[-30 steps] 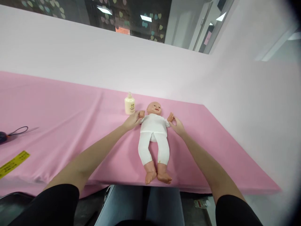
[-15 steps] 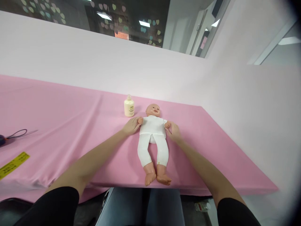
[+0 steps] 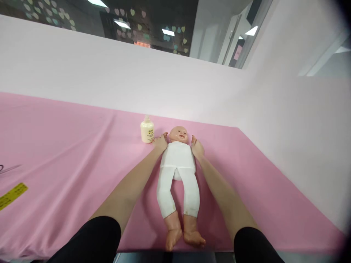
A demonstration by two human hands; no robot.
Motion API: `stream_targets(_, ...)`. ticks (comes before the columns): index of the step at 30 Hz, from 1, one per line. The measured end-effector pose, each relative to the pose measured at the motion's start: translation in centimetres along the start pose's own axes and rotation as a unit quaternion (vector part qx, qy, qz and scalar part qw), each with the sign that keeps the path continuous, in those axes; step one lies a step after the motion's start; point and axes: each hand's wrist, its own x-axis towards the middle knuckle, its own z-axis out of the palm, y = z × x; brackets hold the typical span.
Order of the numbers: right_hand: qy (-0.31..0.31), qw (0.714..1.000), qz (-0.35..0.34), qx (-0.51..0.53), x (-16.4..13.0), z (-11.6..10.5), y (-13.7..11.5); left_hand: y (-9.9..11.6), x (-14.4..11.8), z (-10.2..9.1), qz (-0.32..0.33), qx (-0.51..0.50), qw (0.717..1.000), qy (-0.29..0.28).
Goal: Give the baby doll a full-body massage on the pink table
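A baby doll (image 3: 178, 162) in a white top and white trousers lies on its back on the pink sheet (image 3: 68, 157), head away from me, bare feet near the front edge. My left hand (image 3: 160, 142) rests at the doll's shoulder on the left of its head, covering that arm. My right hand (image 3: 196, 147) lies at the other shoulder, covering the other arm. Whether the fingers close round the doll's arms is hidden. A small cream bottle (image 3: 147, 130) stands upright just left of my left hand.
A pale pink wall (image 3: 109, 80) rises behind the sheet and along the right side. A yellow tape strip (image 3: 11, 195) lies at the far left near the front edge. Dark windows with paper hearts run above the wall.
Both hands have moved in from the doll's outstretched arms to its shoulders beside the head. The doll's arms are now out of sight under my hands. The view has come closer.
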Motion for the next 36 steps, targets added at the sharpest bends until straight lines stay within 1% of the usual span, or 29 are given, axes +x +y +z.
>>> stream_targets(2, -0.012, 0.999, 0.018, -0.041, 0.4, 0.0, -0.1, 0.0, 0.0, -0.1, -0.015, 0.034, 0.999, -0.008)
stream_targets(4, -0.013, 0.999, 0.004, -0.051, 0.6, -0.1, 0.0, -0.1, -0.1, -0.3, -0.014, 0.039, 0.999, -0.007)
stream_targets(6, -0.007, 1.0, -0.017, -0.022, 0.6, -0.1, 0.2, -0.4, -0.2, -0.5, 0.002, 0.0, 1.0, 0.002)
stream_targets(8, 0.01, 0.999, -0.037, 0.035, 0.2, -0.2, 0.6, -0.7, -0.4, -0.6, 0.022, -0.076, 0.997, 0.015)
stream_targets(10, 0.033, 0.992, -0.075, 0.1, -0.5, -0.4, 1.1, -1.2, -0.8, -0.7, 0.057, -0.17, 0.983, 0.041)
stream_targets(12, 0.051, 0.979, -0.131, 0.15, -1.7, -0.9, 1.7, -1.6, -1.6, -0.9, 0.11, -0.251, 0.959, 0.077)
stream_targets(13, 0.055, 0.972, -0.16, 0.165, -2.3, -1.2, 2.1, -1.8, -2.3, -1.1, 0.141, -0.279, 0.945, 0.092)
stream_targets(15, 0.06, 0.962, -0.214, 0.159, -3.8, -1.9, 3.0, -2.3, -4.1, -1.6, 0.21, -0.302, 0.925, 0.098)
stream_targets(17, 0.062, 0.953, -0.275, 0.107, -5.5, -2.7, 4.1, -2.8, -6.3, -2.4, 0.269, -0.282, 0.917, 0.08)
stream_targets(20, 0.055, 0.927, -0.37, -0.004, -7.9, -3.5, 5.9, -3.9, -9.2, -3.4, 0.337, -0.198, 0.919, 0.048)
stream_targets(21, 0.048, 0.917, -0.394, -0.033, -8.6, -3.6, 6.4, -4.3, -9.9, -3.6, 0.355, -0.168, 0.919, 0.039)
stream_targets(23, 0.042, 0.905, -0.419, -0.066, -9.6, -3.5, 7.3, -4.9, -10.9, -3.6, 0.381, -0.125, 0.916, 0.026)
stream_targets(26, 0.053, 0.902, -0.419, -0.083, -10.2, -3.1, 7.7, -5.3, -11.3, -3.4, 0.382, -0.099, 0.919, 0.019)
stream_targets(30, 0.069, 0.909, -0.402, -0.088, -9.4, -2.7, 7.1, -4.7, -10.6, -3.4, 0.335, -0.102, 0.936, 0.034)
stream_targets(33, 0.082, 0.921, -0.373, -0.075, -8.2, -2.3, 6.1, -3.8, -9.1, -3.3, 0.29, -0.167, 0.941, 0.057)
stream_targets(36, 0.093, 0.943, -0.315, -0.047, -6.4, -1.9, 4.9, -2.7, -6.7, -2.7, 0.257, -0.246, 0.931, 0.079)
